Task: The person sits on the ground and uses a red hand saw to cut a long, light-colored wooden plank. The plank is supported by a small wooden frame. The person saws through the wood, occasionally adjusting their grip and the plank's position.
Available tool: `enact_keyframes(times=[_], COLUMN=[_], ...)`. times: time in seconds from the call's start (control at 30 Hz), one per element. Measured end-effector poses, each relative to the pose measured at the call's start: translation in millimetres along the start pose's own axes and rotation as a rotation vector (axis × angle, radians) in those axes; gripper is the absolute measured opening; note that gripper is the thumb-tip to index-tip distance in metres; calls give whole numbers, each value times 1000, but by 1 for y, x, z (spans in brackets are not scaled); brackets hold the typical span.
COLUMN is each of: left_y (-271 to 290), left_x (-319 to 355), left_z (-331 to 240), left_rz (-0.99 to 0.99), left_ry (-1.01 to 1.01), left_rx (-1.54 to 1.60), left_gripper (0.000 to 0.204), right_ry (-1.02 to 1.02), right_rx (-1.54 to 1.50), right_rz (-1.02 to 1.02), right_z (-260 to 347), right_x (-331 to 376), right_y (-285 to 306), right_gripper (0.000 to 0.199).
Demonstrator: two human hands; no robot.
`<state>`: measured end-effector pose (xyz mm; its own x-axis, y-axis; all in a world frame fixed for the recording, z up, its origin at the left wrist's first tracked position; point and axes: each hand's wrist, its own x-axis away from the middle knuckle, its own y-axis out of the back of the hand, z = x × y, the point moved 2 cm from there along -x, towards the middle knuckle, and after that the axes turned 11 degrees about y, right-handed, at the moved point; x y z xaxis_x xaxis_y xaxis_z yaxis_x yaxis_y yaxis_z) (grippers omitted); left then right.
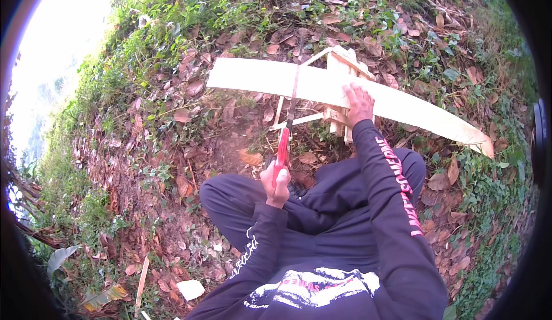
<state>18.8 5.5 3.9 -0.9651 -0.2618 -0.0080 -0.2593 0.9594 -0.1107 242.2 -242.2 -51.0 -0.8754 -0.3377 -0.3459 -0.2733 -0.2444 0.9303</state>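
My left hand (275,186) is wrapped round the red handle (282,153) of a handsaw. Its long thin blade (295,87) points away from me and crosses a long pale wooden board (253,76) left of the board's middle. On the board, near its middle, my right hand (359,102) lies with fingers stretched out, pressing its top face. Beneath the board is a small rough wooden stand (339,61) of blocks and thin slats, partly hidden by the board. Whether the blade has cut into the wood is too small to tell.
I sit with dark-trousered legs (236,199) folded close to the board. Dry brown leaves (251,158) and green plants (155,27) cover the sloping ground. At the lower left lie a thin wood strip (141,282) and a white flat scrap (190,289).
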Motion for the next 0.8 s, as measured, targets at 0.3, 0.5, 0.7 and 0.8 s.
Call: enact_keyframes(times=[0.3,0.5,0.7,0.8], left_y=[-10,-11,-10,-10], left_x=[-14,-17,-16,-16], left_z=[9,14,13,14], left_rz=[-8,-3,-4,13], left_ry=[25,7,13,-9], left_rx=[27,-4,4,25], left_gripper=[27,26,25,25], right_ry=[-40,-58,-60,-60], right_rx=[-108,-108,-90,-55], right_rz=[-125,-109,-81,-56], right_z=[7,6,6,3], right_x=[3,1,2,2], right_y=[0,-1,-1,-4], right_gripper=[74,77,75,73])
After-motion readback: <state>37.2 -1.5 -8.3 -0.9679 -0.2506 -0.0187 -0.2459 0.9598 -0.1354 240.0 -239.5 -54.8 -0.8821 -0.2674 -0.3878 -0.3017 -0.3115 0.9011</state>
